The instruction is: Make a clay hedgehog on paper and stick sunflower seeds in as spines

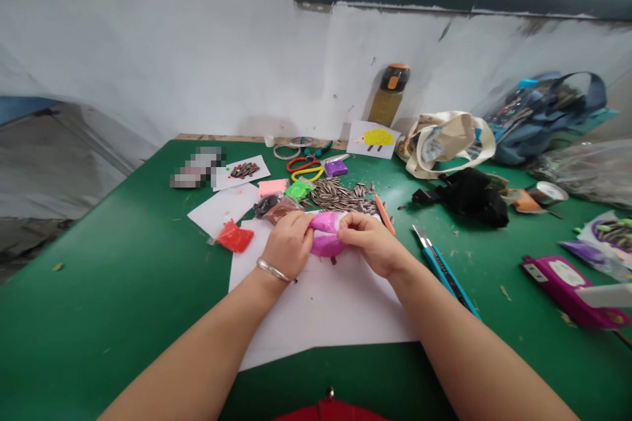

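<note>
**Purple patch laid, seeds loose**

Left hand and right hand pinch opposite ends of a soft purple packet, fingers closed, above the far part of a large white paper sheet by the green table's near edge. Done: rounded purple patch on the sheet, partly hidden. Apparently left: striped grey seeds, heaped past the sheet's far edge; none visible on the patch.
</note>
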### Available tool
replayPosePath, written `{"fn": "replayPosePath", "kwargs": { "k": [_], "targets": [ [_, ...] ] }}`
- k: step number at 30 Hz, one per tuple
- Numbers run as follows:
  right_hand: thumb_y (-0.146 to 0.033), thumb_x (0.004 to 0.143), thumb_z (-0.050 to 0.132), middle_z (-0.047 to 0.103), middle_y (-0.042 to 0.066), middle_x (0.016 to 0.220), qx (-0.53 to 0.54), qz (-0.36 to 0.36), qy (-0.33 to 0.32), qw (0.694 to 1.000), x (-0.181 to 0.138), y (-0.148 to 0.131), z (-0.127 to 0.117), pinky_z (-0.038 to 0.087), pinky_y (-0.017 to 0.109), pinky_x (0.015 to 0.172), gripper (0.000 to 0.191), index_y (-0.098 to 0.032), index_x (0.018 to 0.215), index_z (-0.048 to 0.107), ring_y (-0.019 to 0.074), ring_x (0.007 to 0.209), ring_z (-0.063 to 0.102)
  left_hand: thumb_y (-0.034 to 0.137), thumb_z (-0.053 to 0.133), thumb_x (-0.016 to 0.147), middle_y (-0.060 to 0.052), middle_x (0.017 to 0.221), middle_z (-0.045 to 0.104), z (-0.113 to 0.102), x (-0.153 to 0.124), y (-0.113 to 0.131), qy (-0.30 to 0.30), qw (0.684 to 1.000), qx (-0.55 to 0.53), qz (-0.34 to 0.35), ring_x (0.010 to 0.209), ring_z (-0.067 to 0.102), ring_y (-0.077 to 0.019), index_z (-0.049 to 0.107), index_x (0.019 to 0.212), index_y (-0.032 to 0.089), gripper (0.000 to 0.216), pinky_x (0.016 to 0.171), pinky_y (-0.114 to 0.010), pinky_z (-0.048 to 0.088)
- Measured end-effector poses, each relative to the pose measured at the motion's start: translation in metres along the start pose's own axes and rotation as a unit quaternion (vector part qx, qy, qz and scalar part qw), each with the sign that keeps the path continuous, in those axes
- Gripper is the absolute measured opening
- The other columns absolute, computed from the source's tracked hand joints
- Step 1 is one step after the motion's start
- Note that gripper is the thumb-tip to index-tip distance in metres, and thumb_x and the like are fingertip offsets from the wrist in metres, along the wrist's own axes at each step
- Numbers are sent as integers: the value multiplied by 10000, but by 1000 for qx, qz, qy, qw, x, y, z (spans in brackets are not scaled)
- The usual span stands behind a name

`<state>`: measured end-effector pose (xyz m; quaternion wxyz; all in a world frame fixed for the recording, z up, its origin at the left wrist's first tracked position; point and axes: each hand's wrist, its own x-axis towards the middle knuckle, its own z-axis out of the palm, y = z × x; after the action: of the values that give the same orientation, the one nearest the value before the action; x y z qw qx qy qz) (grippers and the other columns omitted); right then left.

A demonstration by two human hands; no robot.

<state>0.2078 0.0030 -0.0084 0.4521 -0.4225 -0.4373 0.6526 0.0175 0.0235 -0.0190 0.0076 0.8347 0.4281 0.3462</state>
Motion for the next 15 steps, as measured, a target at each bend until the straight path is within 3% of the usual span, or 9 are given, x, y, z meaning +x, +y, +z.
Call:
{"fn": "replayPosePath", "kwargs": {
  "k": [8,15],
  "targets": [
    [-339,756,675,549,1,691,112,27,-3,993,-1,-8,-4,371,253,598,176,-165,773,660,104,610,468,111,428,853,-114,976,681,2,0,-21,1,999,38,-16,943,610,-231,639,1012,110,264,882,-387,507],
    [-321,746,702,564,-6,683,79,0,51,996,1,-4,-3,342,239,568,158,-168,759,664,90,584,469,107,469,832,-86,961,695,-1,0,-16,17,999,3,-34,928,626,-215,650,995,133,245,868,-359,517]
  ]
}}
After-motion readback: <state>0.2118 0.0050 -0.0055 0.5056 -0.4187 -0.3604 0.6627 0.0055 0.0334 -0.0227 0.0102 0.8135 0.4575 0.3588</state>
